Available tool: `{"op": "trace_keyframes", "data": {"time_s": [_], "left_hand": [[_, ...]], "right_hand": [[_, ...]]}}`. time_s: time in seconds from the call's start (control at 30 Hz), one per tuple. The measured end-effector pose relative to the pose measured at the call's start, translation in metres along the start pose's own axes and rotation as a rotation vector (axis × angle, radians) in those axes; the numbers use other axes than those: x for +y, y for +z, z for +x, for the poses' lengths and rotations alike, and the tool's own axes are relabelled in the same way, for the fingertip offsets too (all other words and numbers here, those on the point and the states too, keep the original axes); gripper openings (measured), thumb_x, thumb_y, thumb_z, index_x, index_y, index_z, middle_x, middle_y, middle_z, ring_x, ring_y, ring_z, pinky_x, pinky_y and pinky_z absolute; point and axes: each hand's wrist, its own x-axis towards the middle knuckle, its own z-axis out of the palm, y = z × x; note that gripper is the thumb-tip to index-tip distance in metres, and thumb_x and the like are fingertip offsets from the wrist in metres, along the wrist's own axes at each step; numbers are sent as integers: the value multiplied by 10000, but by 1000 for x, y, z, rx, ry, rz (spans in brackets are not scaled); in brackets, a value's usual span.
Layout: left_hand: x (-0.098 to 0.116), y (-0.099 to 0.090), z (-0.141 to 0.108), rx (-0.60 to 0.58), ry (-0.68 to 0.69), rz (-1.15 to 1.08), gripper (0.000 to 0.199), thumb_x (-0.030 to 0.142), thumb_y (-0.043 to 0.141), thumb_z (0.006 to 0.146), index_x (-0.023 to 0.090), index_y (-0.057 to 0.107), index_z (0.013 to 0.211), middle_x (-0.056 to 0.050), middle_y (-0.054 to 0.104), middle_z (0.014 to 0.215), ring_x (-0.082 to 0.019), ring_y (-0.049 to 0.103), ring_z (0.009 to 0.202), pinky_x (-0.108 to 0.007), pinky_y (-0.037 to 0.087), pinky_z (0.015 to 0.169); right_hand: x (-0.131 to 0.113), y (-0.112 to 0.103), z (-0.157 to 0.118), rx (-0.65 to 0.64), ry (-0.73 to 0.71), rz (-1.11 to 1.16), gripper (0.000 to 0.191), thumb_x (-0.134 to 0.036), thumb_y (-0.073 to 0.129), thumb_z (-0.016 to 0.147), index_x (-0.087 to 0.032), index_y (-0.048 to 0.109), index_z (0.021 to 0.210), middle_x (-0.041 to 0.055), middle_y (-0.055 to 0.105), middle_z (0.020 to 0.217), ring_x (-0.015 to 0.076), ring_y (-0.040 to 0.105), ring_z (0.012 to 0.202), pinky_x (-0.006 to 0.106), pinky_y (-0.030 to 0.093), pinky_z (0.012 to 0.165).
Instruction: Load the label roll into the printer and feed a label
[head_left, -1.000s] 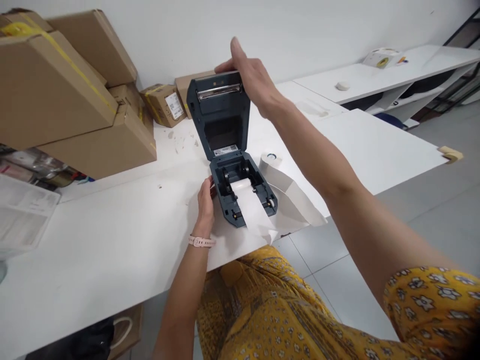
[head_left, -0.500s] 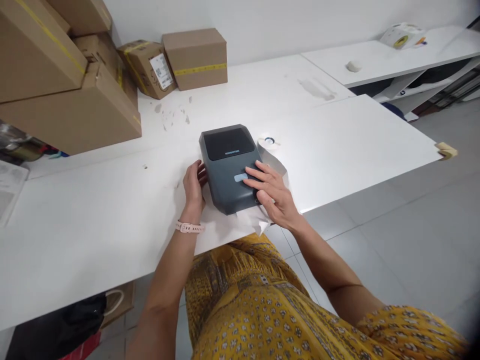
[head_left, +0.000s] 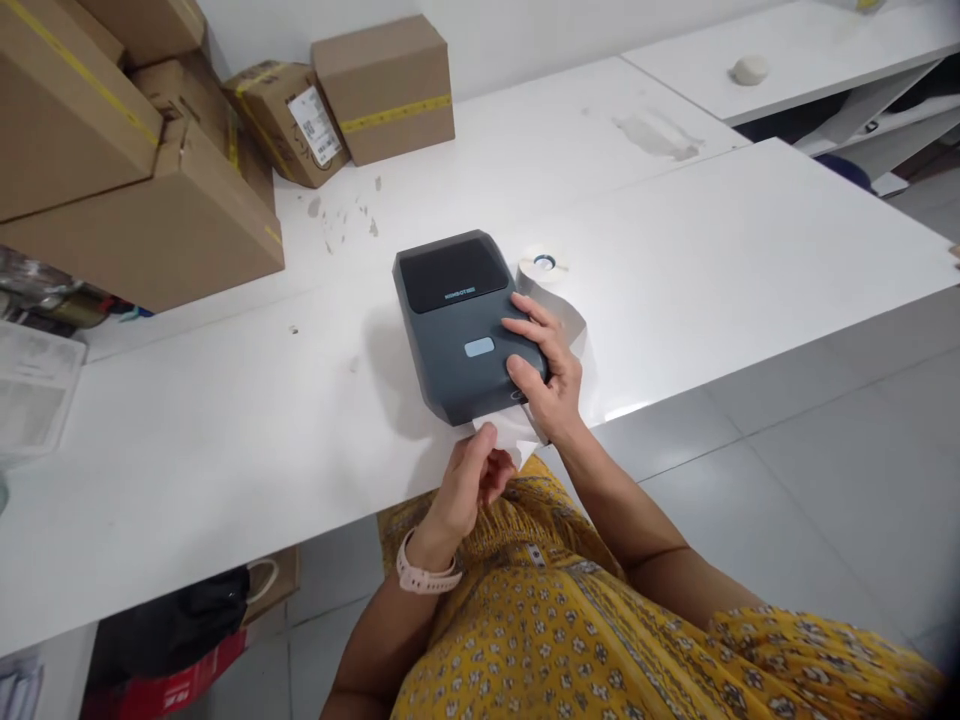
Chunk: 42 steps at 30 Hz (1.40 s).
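A dark grey device (head_left: 457,350) with a black panel and a light blue button lies on the white table (head_left: 225,420). My right hand (head_left: 551,365) rests over its right front corner, fingers bent around the edge. White paper (head_left: 510,428) sticks out at the device's front edge. My left hand (head_left: 474,480), with a pink band at the wrist, is closed on this paper, thumb on top. Behind my right hand, a white roll (head_left: 543,266) stands by the device's right side, with a strip trailing from it.
Cardboard boxes (head_left: 202,220) are stacked at the back left, with two smaller ones (head_left: 386,90) beside them. A clear plastic container (head_left: 37,390) is at the far left. The table's front edge runs close to my body.
My left hand has left the device's left side and moved to the paper at its front. My right hand has shifted toward the device's right edge. The view has shifted slightly.
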Motion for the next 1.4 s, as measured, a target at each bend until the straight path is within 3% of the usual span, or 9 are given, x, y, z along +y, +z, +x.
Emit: {"op": "trace_keyframes", "data": {"time_s": [0.17,0.33,0.43,0.6,0.8,0.97,1.17,1.27,1.4], "left_hand": [[19,11,11,28,88,-79,616,672,747,779,219,398,550,80,287,493,-56,203,451,-252,168,463],[4,7,11,-7,113,-35,646,778,688,794,229,418,586,78,278,512,-73,185,470,-276,177,479],[0,-1,10,9,164,154,614,767,589,888,227,473,620,58,325,531,-96,242,494,-291,209,501],[30,-21,-22,-64,441,641,453,394,538,1031,217,521,614,25,439,555,-119,396,523,-302,296,544],[76,-58,-15,512,936,576,299,265,596,973,230,630,678,28,558,570,-125,509,526,-281,375,537],[89,-73,34,673,963,531,317,312,581,980,208,622,683,33,578,586,-107,509,531,-259,408,553],[63,-76,56,531,748,393,360,529,625,978,236,689,1177,-73,733,1212,-213,691,1075,-336,570,880],[59,-80,54,301,631,327,620,596,607,978,280,523,1505,-98,509,1621,-285,495,1482,-440,469,1181],[63,-91,51,-70,479,343,1078,702,704,865,347,128,1705,-67,166,1801,-352,213,1648,-517,319,1316]], "right_hand": [[-3,0,1,-7,41,31,348,-429,459,995,-287,649,1251,104,609,1509,312,541,1441,595,451,1173],[-3,3,-1,-1,33,-29,366,-422,423,1002,-302,640,1270,92,604,1507,323,537,1434,613,456,1154],[-4,2,-1,-19,14,-92,368,-395,384,1024,-305,649,1264,86,583,1524,320,529,1434,610,468,1138],[-9,-16,5,-162,-121,-271,378,-326,360,1064,-331,726,1155,16,652,1475,309,501,1476,619,350,1238],[-25,-36,30,-384,-352,-475,304,-632,567,997,-398,690,1147,-75,596,1561,355,375,1582,648,49,1359],[-30,-29,47,-503,-428,-418,314,-628,588,995,-326,647,936,-50,662,1489,307,405,1575,620,78,1376],[-7,-25,27,-346,-347,-255,307,-558,521,1058,-288,643,1139,25,640,1524,312,439,1552,668,151,1332],[9,-20,0,-266,-173,-13,376,-544,498,1066,-353,582,1378,19,419,1705,316,356,1601,634,328,1283],[22,-9,-33,-136,66,177,677,-655,467,1033,-425,283,1643,8,222,1787,326,309,1621,610,389,1271]]}}
